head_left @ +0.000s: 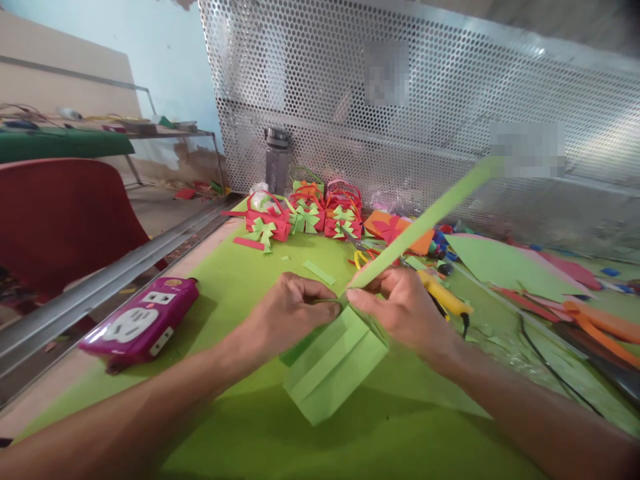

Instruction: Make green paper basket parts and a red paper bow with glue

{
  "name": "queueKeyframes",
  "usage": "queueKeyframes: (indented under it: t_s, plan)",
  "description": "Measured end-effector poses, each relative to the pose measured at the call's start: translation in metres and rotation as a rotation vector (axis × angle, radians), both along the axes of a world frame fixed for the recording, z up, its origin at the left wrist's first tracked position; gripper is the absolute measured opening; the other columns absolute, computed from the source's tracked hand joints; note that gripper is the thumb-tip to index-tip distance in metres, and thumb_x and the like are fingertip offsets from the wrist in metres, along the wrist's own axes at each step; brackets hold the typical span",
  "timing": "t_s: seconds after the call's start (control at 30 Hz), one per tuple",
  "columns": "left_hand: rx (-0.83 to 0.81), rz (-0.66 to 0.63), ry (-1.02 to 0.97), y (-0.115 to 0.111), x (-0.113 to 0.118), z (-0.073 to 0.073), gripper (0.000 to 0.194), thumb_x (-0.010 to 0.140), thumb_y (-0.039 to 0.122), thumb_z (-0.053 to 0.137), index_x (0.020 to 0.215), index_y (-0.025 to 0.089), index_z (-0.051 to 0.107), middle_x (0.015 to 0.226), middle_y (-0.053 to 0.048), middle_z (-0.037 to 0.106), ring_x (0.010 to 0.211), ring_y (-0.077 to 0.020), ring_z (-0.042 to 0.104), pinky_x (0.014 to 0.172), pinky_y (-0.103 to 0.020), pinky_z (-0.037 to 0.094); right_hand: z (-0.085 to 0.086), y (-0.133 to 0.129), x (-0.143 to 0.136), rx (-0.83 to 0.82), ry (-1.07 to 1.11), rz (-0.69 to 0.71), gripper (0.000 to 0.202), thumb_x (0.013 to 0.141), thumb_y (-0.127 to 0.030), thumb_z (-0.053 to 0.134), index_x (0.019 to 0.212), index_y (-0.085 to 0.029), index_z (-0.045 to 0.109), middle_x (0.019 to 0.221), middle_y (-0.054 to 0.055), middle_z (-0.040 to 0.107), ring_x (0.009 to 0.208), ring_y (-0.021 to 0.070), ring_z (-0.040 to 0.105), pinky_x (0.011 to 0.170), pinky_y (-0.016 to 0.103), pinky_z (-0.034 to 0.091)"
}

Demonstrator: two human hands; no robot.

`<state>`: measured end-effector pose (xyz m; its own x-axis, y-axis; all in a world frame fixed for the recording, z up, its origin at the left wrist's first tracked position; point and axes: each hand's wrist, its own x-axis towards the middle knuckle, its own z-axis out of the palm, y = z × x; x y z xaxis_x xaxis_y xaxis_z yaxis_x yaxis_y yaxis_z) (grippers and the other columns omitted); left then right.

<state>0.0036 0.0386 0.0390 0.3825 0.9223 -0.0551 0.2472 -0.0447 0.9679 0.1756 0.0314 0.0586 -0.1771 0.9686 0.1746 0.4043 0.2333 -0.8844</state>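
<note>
A folded light green paper box (337, 367) is held tilted above the green table surface, in the middle of the view. My left hand (295, 303) pinches its upper edge between thumb and fingers. Close beside it, my right hand (400, 303) pinches the lower end of a long light green paper strip (430, 217) at the same edge. The strip rises up to the right. Whether strip and box are joined is hidden by my fingertips.
Several small red paper baskets (267, 225) with green bows stand at the back, near a bottle (277, 163). A purple power strip (143, 323) lies left. To the right are a yellow glue gun (445, 293), scissors (363, 257), a black cable (555, 373) and paper sheets (515, 263).
</note>
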Motion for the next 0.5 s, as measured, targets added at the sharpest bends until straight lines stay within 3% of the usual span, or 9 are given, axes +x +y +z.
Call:
queueKeyframes:
  t_s: [0.33,0.5]
  plan:
    - [0.012,0.005,-0.009,-0.0025,0.0011,0.0014,0.019,0.072,0.03,0.058,0.065,0.014,0.067,0.043,0.008,0.031,0.04,-0.0047,0.019,0.037,-0.021,0.014,-0.0029,0.004,0.0,-0.161,0.183,0.046,0.02,0.068,-0.029,0.07,0.081,-0.015,0.068,0.074,0.003,0.07,0.068,0.0151,0.063,0.061,0.026,0.048]
    - [0.02,0.0,-0.024,-0.0057,0.0019,0.0039,0.019,0.073,0.029,0.057,0.064,0.014,0.066,0.044,0.007,0.032,0.039,-0.0049,0.02,0.036,-0.02,0.015,-0.0046,0.0052,0.0013,-0.201,0.138,0.077,0.018,0.07,-0.033,0.069,0.067,-0.015,0.066,0.062,-0.001,0.065,0.054,0.0102,0.057,0.05,0.021,0.042]
